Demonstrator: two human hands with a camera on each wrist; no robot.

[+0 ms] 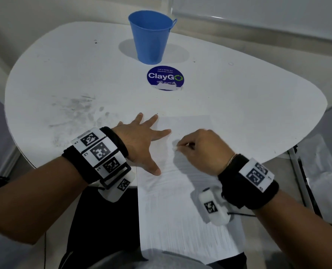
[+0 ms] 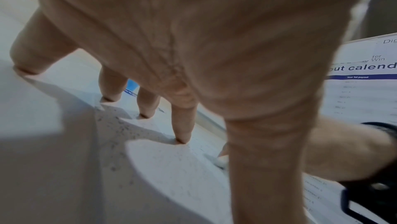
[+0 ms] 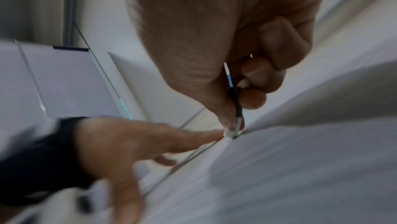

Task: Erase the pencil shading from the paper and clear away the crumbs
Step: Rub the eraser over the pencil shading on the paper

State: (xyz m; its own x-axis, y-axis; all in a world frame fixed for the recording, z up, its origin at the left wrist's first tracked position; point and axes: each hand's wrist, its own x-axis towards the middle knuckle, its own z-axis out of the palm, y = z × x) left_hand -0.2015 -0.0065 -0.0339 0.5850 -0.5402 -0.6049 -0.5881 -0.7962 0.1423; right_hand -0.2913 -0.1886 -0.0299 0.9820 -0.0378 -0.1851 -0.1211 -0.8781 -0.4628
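A white paper sheet (image 1: 190,210) lies on the white table (image 1: 238,94), its near end hanging over the front edge. Faint grey pencil strokes (image 1: 180,232) cover its lower part. My left hand (image 1: 145,142) lies flat with fingers spread, pressing the sheet's left edge. My right hand (image 1: 192,146) pinches a small white eraser (image 1: 175,147) whose tip touches the paper just right of the left index finger. In the right wrist view the eraser (image 3: 231,133) has a dark sleeve. Dark crumbs (image 2: 116,125) speckle the surface by the left fingers (image 2: 182,130).
A blue metal bucket (image 1: 151,35) stands at the table's far middle, with a round ClayGo sticker (image 1: 165,77) in front of it. Grey smudges (image 1: 74,113) mark the table's left side. Printed sheets (image 1: 320,171) lie off the table to the right.
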